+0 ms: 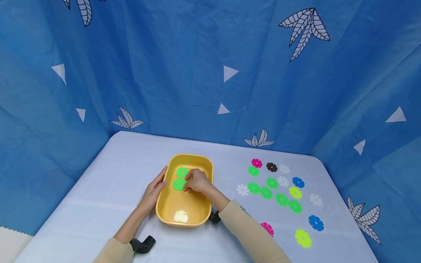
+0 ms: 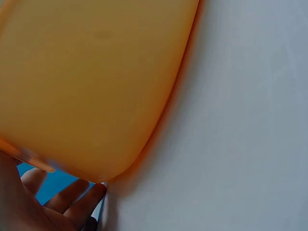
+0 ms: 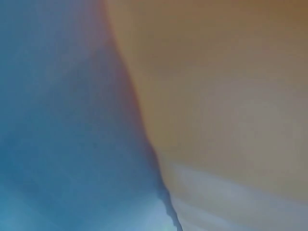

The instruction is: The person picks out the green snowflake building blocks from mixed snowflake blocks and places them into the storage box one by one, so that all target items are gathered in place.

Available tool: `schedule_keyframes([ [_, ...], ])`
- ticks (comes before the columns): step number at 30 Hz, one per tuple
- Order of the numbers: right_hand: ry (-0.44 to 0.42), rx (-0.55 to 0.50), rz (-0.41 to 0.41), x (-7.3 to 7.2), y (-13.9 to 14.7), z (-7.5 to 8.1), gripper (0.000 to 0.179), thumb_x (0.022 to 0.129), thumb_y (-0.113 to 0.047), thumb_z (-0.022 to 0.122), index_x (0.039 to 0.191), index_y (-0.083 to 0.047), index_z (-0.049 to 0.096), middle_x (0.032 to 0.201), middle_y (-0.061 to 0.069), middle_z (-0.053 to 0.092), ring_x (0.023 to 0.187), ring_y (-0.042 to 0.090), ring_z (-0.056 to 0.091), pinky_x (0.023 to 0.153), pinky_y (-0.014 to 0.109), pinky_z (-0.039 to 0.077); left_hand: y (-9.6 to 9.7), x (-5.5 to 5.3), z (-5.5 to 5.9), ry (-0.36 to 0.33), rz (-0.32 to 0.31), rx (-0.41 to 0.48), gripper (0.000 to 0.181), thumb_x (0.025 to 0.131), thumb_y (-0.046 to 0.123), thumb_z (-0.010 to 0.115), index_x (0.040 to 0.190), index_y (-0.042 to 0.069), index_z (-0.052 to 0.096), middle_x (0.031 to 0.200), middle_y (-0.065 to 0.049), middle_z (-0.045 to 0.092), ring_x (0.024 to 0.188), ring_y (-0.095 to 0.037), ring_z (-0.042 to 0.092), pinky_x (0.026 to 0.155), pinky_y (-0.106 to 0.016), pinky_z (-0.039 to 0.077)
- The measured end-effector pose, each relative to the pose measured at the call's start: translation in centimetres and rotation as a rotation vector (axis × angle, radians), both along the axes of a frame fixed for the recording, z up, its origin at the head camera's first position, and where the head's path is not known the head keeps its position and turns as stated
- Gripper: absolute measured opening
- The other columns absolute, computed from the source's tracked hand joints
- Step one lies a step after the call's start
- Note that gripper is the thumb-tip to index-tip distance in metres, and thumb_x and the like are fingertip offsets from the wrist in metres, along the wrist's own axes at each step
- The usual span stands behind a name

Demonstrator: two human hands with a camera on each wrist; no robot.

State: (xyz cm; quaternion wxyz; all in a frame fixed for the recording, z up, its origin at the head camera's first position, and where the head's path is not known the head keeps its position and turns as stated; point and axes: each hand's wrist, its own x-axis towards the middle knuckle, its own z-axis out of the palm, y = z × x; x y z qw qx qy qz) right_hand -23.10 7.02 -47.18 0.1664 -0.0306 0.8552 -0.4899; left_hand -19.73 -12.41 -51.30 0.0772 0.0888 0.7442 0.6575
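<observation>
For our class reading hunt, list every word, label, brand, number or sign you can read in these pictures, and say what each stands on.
Readable text: none.
Too small to read: a faint grey marking by the right sleeve; I cannot tell what it says or stands on.
No lettering shows on the yellow tray, the discs or the blue curtain.

Looks like a small staged tabletop set, screened by blue fabric (image 1: 164,65) with printed leaves (image 1: 304,32) and pale triangles (image 1: 228,73), hanging in folds behind and along both sides of a white-covered table (image 1: 115,182). Cannot tell whether within a home, office or lab.
</observation>
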Motion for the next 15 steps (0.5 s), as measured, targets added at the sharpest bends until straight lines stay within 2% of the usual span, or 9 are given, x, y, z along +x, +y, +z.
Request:
schedule_keyframes([
  [15, 0.037, 0.036, -0.040, -0.25, -0.09, -0.21, 0.013, 0.085, 0.002, 0.069, 0.097, 0.001, 0.063, 0.069, 0.008, 0.064, 0.057, 0.015, 0.067, 0.055, 0.025, 0.056, 0.00, -0.01, 0.07, -0.006, 0.004, -0.008, 0.054, 0.106, 0.026, 0.041, 0.157, 0.024, 0.023, 0.165, -0.003, 0.013, 0.152, -0.027, 0.009, 0.099, 0.000, 0.026],
])
